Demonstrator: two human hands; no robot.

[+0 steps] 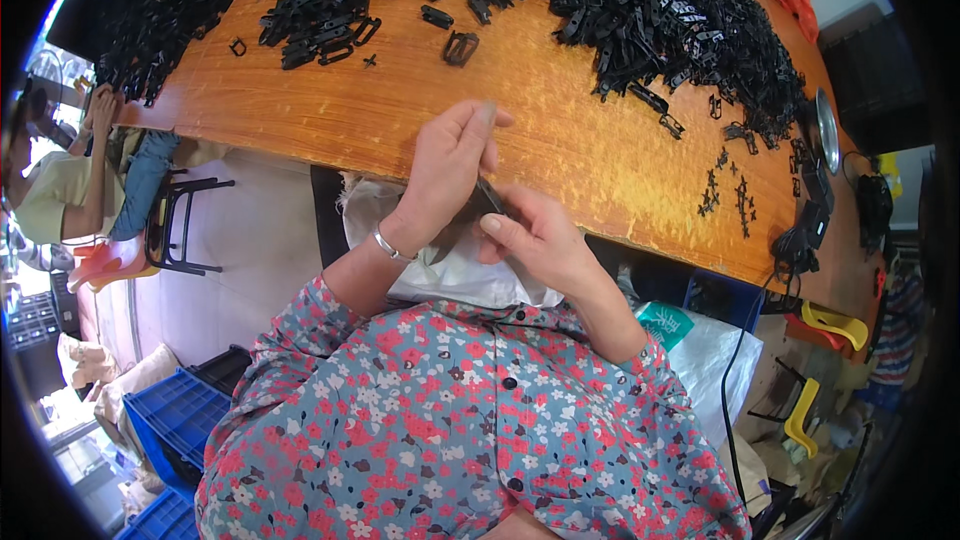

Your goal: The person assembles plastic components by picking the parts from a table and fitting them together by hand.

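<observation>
My right hand (545, 242) pinches a small black plastic part (489, 196) between thumb and fingers, just off the table's near edge. Beside it, my left hand (447, 172) is closed, its fingers curled together over the edge and touching or nearly touching the same part. What lies inside the left hand is hidden. On the table ahead, several loose black plastic clip-like frames (460, 48) lie near a large heap of similar black parts (640, 10). Tiny black cross-shaped pieces (742, 205) are scattered at the right.
The worn wooden table (380, 120) curves around me. More black parts (330, 10) are heaped at the far left. A person's hands (100, 110) rest at the table's left end. Blue crates (180, 420) and a stool (185, 225) stand left; a white bag (710, 370) lies right.
</observation>
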